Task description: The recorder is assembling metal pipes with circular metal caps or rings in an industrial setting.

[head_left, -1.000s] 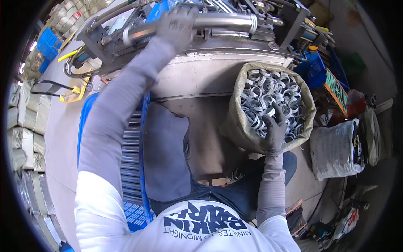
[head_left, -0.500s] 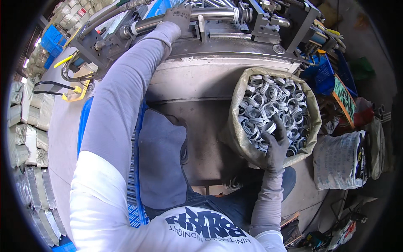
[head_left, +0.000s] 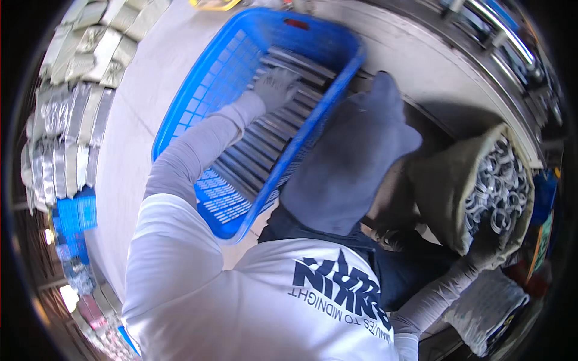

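Observation:
My left hand (head_left: 278, 88), in a grey glove, is inside a long blue plastic basket (head_left: 198, 99). It lies over a row of metal tubes (head_left: 256, 159), fingers stretched across them; slight blur softens the fingertips. The tubes lie side by side in the basket. On the right, my right hand (head_left: 485, 243) is at the near rim of a tan sack (head_left: 436, 183) full of grey metal rings (head_left: 498, 180). Shadow and the sack's edge hide its fingers, so what it holds, if anything, does not show.
A grey pad (head_left: 346, 162) covers my leg, right against the basket. The machine bench (head_left: 421, 60) runs along the far right, with a bright tube on it. Wrapped bundles (head_left: 69, 126) are stacked at the left. A white bag (head_left: 487, 307) lies beyond my right forearm.
The view has swung left. My left hand has left the tube on the machine and come down into the blue basket. My right hand remains at the sack, now lower and in shadow.

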The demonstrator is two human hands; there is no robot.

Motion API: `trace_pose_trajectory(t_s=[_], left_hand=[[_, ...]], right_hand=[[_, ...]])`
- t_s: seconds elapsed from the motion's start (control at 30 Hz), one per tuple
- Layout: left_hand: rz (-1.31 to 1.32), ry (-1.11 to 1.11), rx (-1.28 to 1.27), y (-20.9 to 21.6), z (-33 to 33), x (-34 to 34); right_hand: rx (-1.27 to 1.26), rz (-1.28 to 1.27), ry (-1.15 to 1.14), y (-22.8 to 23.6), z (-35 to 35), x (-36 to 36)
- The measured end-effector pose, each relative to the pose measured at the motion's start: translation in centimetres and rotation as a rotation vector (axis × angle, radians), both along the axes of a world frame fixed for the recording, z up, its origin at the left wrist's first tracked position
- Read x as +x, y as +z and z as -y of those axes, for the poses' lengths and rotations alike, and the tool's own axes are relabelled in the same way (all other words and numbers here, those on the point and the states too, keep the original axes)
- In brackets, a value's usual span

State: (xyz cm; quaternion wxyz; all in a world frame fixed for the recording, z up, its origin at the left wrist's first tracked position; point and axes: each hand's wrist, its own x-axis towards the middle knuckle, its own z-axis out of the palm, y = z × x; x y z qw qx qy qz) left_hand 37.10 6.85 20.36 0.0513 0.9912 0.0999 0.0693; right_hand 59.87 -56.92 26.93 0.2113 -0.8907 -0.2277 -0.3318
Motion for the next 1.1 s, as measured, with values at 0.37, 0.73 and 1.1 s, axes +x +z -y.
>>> trace_pose_trajectory(t_s=[0.37, 0.73, 1.1], left_hand=[[-1.216, 0.005, 0.006, -18.9, 7.2, -33.4], [-0.517, 0.002, 0.074, -27.8, 4.9, -38.5], [0.421, -0.106, -0.338, 9.1, 9.7, -1.0]], right_hand=[[-0.257, 0.238, 0.207, 3.5, -7.7, -4.6], [0.16, -0.29, 0.414, -3.5, -7.5, -2.9], [1.73, -1.446, 0.609, -0.3, -11.9, -7.0]])
